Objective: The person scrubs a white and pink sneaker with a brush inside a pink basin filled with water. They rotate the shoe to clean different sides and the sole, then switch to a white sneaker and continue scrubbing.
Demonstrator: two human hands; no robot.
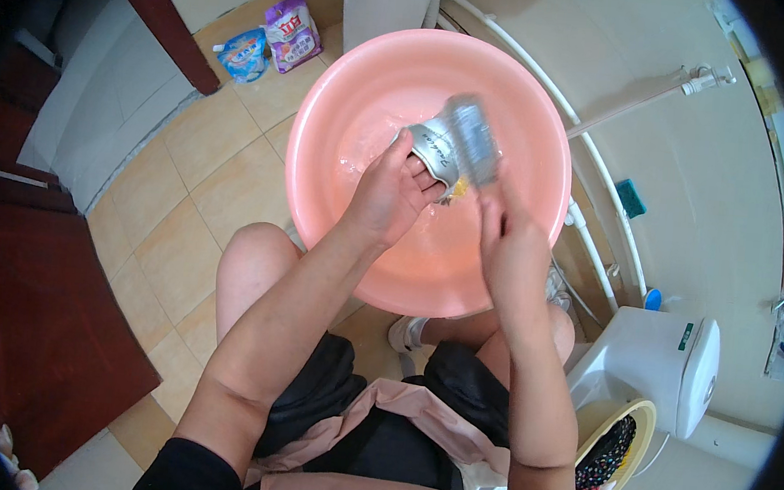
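Observation:
Inside a pink plastic basin with shallow water at its bottom, my left hand holds a curved silver piece that bears dark lettering, perhaps a slipper's strap. The thumb lies along its near edge and the fingers curl beneath it. My right hand grips a grey-blue, brush-like thing, blurred by motion. Its wide end overlaps the right part of the silver piece; whether they touch I cannot tell. A small yellow patch shows just below them.
Beyond the basin stand a purple detergent bag and a blue pouch. White pipes run along the right wall, near a green sponge. At lower right are a toilet and a yellow basin of cloth. A dark red door stands left.

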